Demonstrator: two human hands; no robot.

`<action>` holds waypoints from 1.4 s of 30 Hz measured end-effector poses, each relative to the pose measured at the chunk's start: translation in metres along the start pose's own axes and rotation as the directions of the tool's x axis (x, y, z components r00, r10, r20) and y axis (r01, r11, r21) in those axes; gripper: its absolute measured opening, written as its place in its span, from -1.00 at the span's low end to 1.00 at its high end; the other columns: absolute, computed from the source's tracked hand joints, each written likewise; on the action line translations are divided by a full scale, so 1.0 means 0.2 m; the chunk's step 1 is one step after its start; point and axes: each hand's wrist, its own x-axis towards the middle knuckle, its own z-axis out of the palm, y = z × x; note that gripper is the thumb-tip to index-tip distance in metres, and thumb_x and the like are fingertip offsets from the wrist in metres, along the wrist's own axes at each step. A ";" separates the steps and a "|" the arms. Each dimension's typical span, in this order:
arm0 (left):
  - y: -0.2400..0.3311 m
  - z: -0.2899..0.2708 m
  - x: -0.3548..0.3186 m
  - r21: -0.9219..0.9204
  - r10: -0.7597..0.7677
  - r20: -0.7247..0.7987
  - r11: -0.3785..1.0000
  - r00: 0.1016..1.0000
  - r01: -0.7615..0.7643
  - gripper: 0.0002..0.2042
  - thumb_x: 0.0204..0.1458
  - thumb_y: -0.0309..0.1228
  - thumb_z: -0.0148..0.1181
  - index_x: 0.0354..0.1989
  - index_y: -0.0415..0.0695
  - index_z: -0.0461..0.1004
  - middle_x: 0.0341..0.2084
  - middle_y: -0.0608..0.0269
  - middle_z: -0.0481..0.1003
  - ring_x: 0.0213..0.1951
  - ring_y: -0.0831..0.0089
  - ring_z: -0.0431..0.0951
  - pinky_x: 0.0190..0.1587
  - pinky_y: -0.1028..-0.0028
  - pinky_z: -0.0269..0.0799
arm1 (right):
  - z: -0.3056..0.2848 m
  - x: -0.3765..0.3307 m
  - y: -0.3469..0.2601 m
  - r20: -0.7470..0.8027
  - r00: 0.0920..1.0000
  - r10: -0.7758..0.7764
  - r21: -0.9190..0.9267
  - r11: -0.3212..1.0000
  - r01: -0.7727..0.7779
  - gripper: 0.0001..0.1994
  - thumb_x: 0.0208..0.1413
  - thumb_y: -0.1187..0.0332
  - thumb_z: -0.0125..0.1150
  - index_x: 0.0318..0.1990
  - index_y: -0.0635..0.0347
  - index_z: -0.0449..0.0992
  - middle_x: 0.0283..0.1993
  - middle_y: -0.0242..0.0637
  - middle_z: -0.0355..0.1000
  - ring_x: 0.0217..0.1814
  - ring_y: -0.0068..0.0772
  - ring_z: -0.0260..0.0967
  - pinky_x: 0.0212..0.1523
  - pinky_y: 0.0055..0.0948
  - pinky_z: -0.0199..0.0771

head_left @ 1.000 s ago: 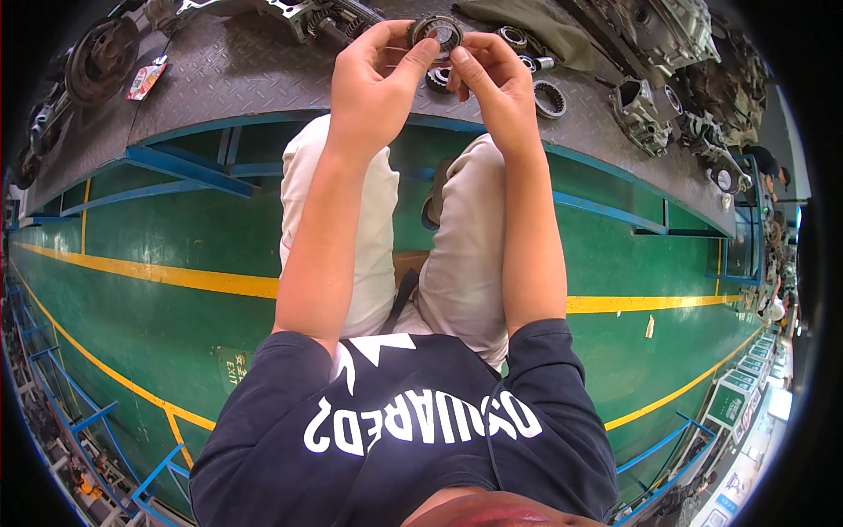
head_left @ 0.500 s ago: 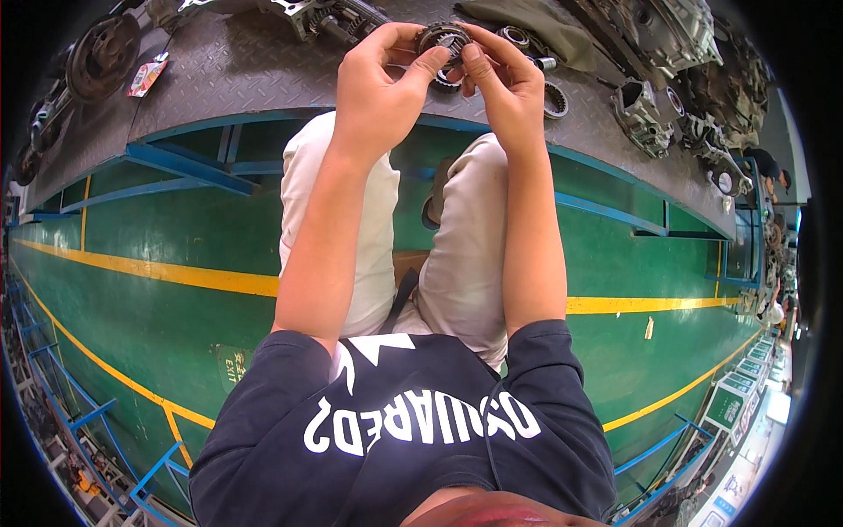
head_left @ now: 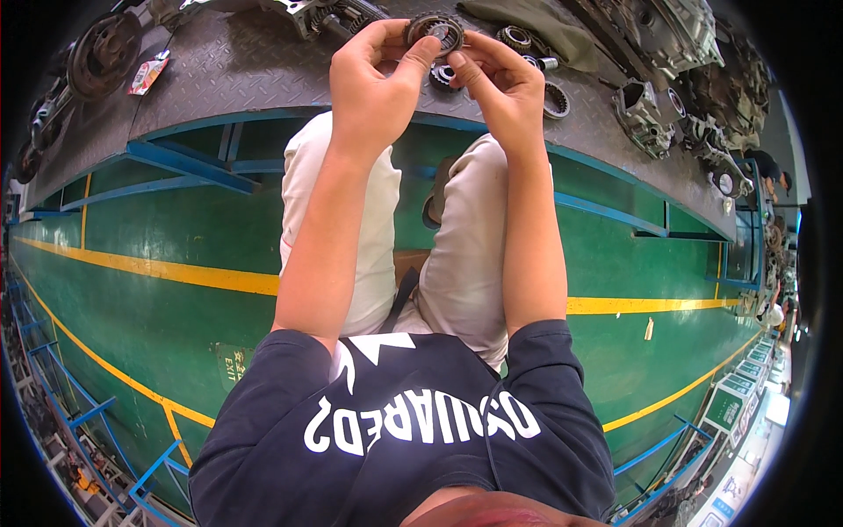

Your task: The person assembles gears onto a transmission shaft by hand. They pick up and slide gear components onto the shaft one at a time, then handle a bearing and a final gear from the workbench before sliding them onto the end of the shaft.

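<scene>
A dark round gear (head_left: 410, 35) with a toothed inner ring is held up over the bench's near edge. My left hand (head_left: 376, 92) grips its left side, fingers behind and thumb across the front of its opening. My right hand (head_left: 507, 83) is closed on its right side, thumb at the lower rim and fingertips at the edge. Just below the gear, a smaller toothed ring (head_left: 442, 77) shows partly between the hands. A thin toothed ring (head_left: 556, 101) lies on the bench beside my right hand. Beyond that hand sits another small gear (head_left: 514, 37).
The steel tread-plate bench (head_left: 255, 75) has a blue frame. At its right stand metal housings (head_left: 645, 114); a folded dark cloth (head_left: 562, 39) lies behind the small gears. Far left are a pulley-like wheel (head_left: 104, 57) and a red-and-white packet (head_left: 147, 74). Gear shafts (head_left: 351, 16) lie at the back.
The gear has shifted slightly left and tilted, showing more of its inner teeth. My right thumb has slid from its face down to the lower rim.
</scene>
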 end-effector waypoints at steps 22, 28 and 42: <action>-0.01 0.00 -0.01 0.161 0.065 0.057 0.984 0.996 -0.073 -0.75 0.17 -0.44 0.48 -0.03 -0.28 0.69 -0.25 0.14 0.74 -0.22 0.43 0.71 -0.12 0.44 0.61 | -0.02 0.03 -0.02 0.060 0.998 -0.028 -0.036 0.999 0.030 -0.67 0.52 0.40 0.15 0.31 0.28 0.59 -0.16 -0.30 0.62 -0.19 -0.56 0.51 -0.13 -0.53 0.52; -0.03 0.01 -0.01 0.206 0.094 0.082 0.973 0.992 -0.109 -0.74 0.15 -0.45 0.49 -0.03 -0.27 0.70 -0.24 0.14 0.73 -0.21 0.40 0.72 -0.12 0.43 0.61 | -0.03 0.03 -0.01 0.113 0.990 -0.090 -0.045 0.994 0.096 -0.65 0.52 0.43 0.12 0.34 0.29 0.57 -0.09 -0.37 0.48 -0.17 -0.55 0.44 -0.08 -0.53 0.49; -0.04 0.00 -0.01 0.209 0.033 0.095 0.976 0.995 -0.052 -0.76 0.21 -0.37 0.46 -0.05 -0.26 0.74 -0.32 0.11 0.75 -0.31 0.43 0.73 -0.17 0.45 0.61 | -0.05 0.03 -0.01 0.116 0.993 -0.025 -0.062 0.998 0.033 -0.66 0.46 0.50 0.16 0.31 0.26 0.60 -0.12 -0.37 0.54 -0.19 -0.56 0.44 -0.11 -0.53 0.48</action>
